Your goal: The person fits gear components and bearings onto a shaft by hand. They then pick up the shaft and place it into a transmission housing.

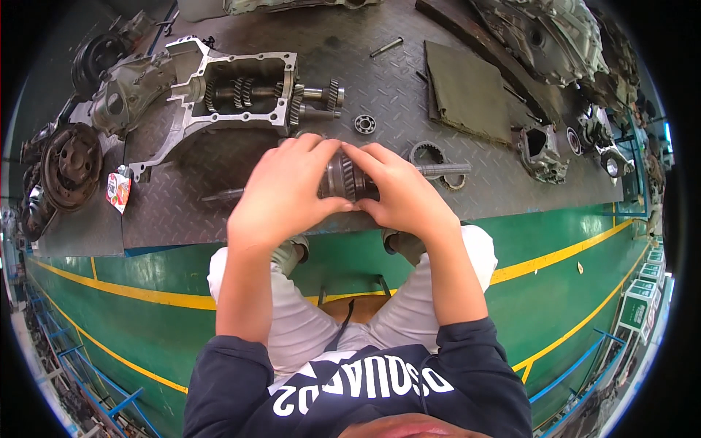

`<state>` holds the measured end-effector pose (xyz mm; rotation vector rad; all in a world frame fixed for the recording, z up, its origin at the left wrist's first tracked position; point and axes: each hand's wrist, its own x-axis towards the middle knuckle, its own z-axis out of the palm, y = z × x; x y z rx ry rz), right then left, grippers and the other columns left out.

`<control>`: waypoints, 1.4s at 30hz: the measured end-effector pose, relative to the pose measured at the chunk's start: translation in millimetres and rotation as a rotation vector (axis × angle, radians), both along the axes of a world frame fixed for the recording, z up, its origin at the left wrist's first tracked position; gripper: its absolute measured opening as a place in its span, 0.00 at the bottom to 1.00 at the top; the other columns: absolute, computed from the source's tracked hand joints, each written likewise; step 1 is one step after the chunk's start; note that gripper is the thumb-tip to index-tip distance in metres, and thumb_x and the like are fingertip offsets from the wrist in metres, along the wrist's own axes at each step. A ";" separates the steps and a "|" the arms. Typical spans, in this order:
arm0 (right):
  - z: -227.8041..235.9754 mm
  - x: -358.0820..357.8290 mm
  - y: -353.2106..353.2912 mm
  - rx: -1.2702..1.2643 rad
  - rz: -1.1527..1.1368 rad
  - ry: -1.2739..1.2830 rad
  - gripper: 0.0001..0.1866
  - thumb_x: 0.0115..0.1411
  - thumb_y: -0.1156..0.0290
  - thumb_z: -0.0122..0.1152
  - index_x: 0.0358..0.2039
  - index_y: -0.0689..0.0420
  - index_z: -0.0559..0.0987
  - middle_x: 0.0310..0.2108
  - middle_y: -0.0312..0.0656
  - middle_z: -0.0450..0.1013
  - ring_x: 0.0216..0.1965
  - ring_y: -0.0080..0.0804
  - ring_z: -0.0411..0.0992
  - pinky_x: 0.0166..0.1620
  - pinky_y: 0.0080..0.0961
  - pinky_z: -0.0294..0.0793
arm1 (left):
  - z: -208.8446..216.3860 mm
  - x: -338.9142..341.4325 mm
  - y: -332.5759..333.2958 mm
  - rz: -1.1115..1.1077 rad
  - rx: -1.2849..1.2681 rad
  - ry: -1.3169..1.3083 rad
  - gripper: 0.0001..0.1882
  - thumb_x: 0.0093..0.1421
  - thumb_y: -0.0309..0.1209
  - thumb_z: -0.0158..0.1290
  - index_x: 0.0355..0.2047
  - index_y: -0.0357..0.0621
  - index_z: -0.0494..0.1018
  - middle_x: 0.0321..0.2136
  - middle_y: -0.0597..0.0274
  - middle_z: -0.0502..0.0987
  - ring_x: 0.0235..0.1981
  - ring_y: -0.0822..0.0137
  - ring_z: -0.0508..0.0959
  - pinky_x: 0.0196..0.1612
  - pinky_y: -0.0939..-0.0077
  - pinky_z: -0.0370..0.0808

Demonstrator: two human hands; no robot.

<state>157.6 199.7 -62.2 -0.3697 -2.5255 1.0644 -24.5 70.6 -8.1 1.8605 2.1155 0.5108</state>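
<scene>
A transmission gear shaft (341,181) lies across the near part of the dark metal workbench (182,219). My left hand (286,188) wraps round its gears from the left, with fingers over the far side and thumb on the near side. From the right, my right hand (400,187) curls round the same gears, and the two thumbs nearly meet. The splined shaft end (445,169) sticks out to the right, and a thin end shows at the left. Much of the gear stack is hidden by my hands. Behind the right hand lies a toothed ring (428,152).
An open gearbox housing (191,117) with gears inside stands at the back left. Beyond my hands lie a ball bearing (365,124) and a metal pin (387,47). A brown board (467,91) and metal castings (544,153) are at the right. Brake drums (71,166) stand far left.
</scene>
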 end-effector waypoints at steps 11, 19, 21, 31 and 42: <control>1.6 5.0 9.9 0.142 0.008 -0.089 0.33 0.51 0.78 0.73 0.61 0.65 0.77 0.52 0.53 0.79 0.51 0.54 0.76 0.57 0.42 0.76 | -32.4 -1.3 4.9 -0.068 0.162 0.005 0.35 0.53 0.42 0.71 0.57 0.36 0.74 0.54 0.47 0.77 0.56 0.46 0.77 0.59 0.55 0.74; 6.8 1.6 25.5 0.054 0.050 -0.087 0.30 0.51 0.76 0.74 0.57 0.63 0.80 0.50 0.54 0.79 0.52 0.54 0.77 0.57 0.41 0.78 | -39.3 0.1 16.4 -0.110 0.087 0.011 0.33 0.54 0.40 0.68 0.56 0.36 0.70 0.49 0.46 0.73 0.50 0.43 0.76 0.53 0.52 0.75; 7.0 2.4 26.7 0.022 0.048 -0.095 0.30 0.50 0.75 0.75 0.56 0.62 0.80 0.50 0.53 0.79 0.52 0.54 0.78 0.56 0.41 0.79 | -39.5 0.6 16.6 -0.101 0.037 -0.010 0.33 0.54 0.38 0.67 0.56 0.36 0.70 0.49 0.45 0.71 0.51 0.43 0.75 0.53 0.52 0.75; 5.3 5.6 25.4 0.054 0.024 -0.037 0.28 0.48 0.74 0.74 0.52 0.63 0.80 0.44 0.55 0.80 0.47 0.56 0.78 0.52 0.45 0.79 | -42.4 5.9 10.6 -0.089 0.097 -0.022 0.33 0.55 0.38 0.67 0.58 0.36 0.71 0.50 0.44 0.71 0.52 0.42 0.74 0.56 0.52 0.75; -0.4 2.9 20.5 0.127 0.073 -0.007 0.31 0.46 0.77 0.77 0.55 0.62 0.81 0.43 0.51 0.80 0.46 0.53 0.77 0.52 0.42 0.78 | -38.4 3.0 8.4 -0.109 0.097 -0.109 0.40 0.51 0.35 0.71 0.60 0.32 0.67 0.53 0.43 0.70 0.56 0.41 0.73 0.58 0.53 0.75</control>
